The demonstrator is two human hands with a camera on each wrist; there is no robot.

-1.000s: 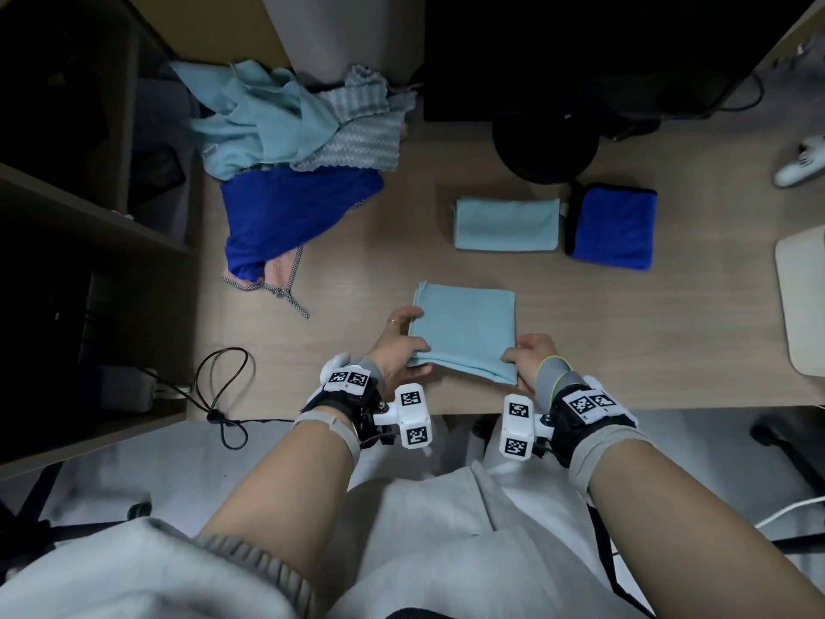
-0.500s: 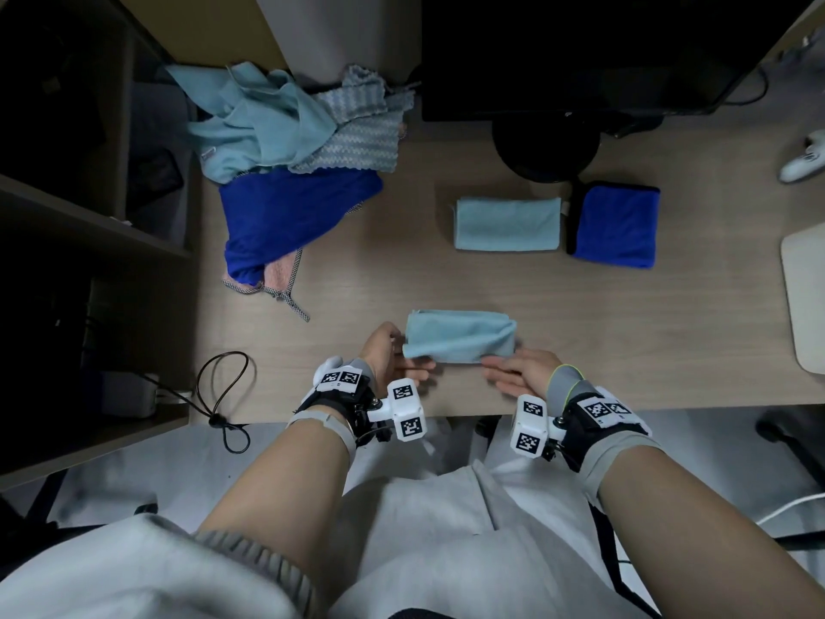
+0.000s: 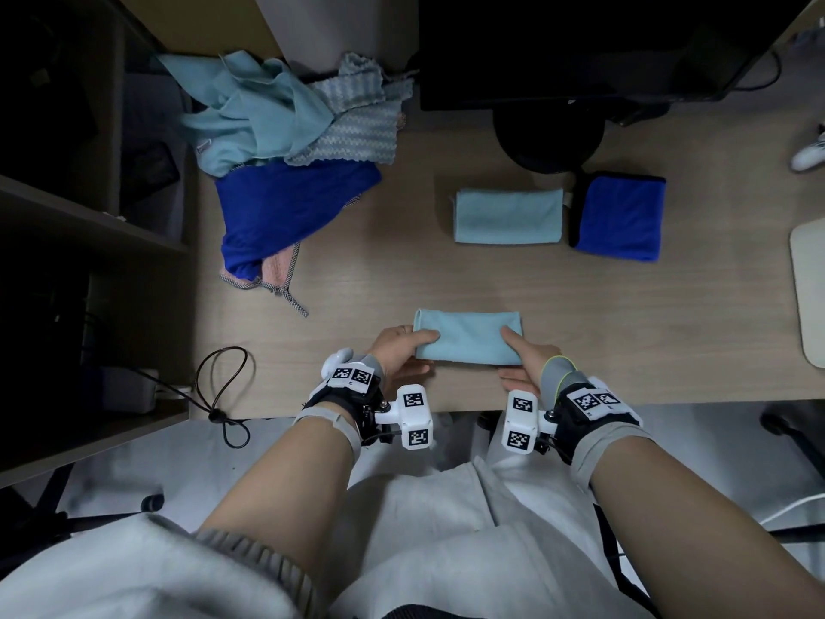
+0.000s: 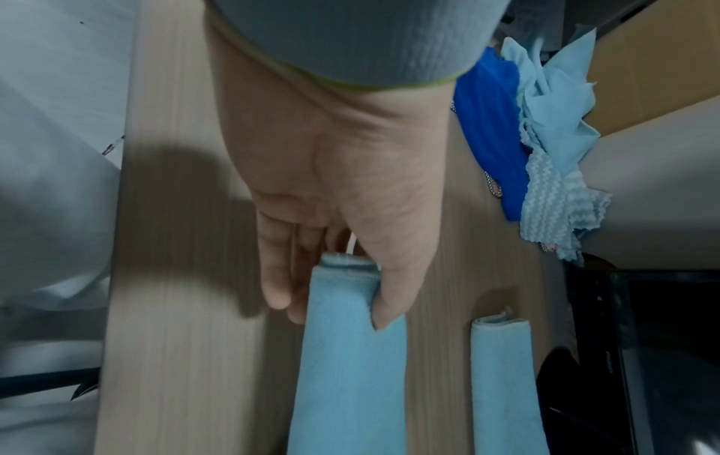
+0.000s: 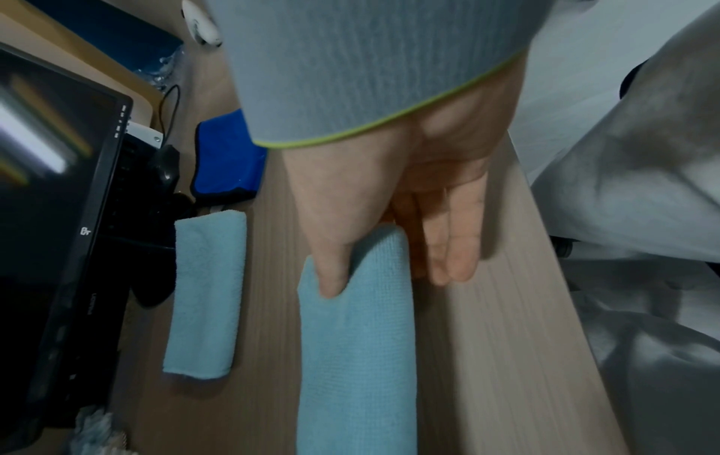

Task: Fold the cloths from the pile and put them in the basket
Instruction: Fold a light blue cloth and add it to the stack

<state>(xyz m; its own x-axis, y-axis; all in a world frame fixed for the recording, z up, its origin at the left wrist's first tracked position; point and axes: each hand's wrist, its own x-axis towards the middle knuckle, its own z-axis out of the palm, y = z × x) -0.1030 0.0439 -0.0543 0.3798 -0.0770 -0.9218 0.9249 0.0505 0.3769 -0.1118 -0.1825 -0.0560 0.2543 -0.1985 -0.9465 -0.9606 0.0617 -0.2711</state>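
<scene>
Two hands pinching one light-blue cloth; two folded cloths beyond.

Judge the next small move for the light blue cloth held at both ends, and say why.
Probably carry it away to join the folded light blue cloth and folded dark blue cloth. The left hand and right hand pinch the ends of the held cloth, already folded narrow; no basket is visible.

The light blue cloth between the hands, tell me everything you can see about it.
The light blue cloth is folded into a flat oblong strip of soft, fine-napped fabric with stitched hems. It lies on the wooden desk near the front edge. The left hand pinches one short end, thumb on top; the right hand pinches the other.
</scene>
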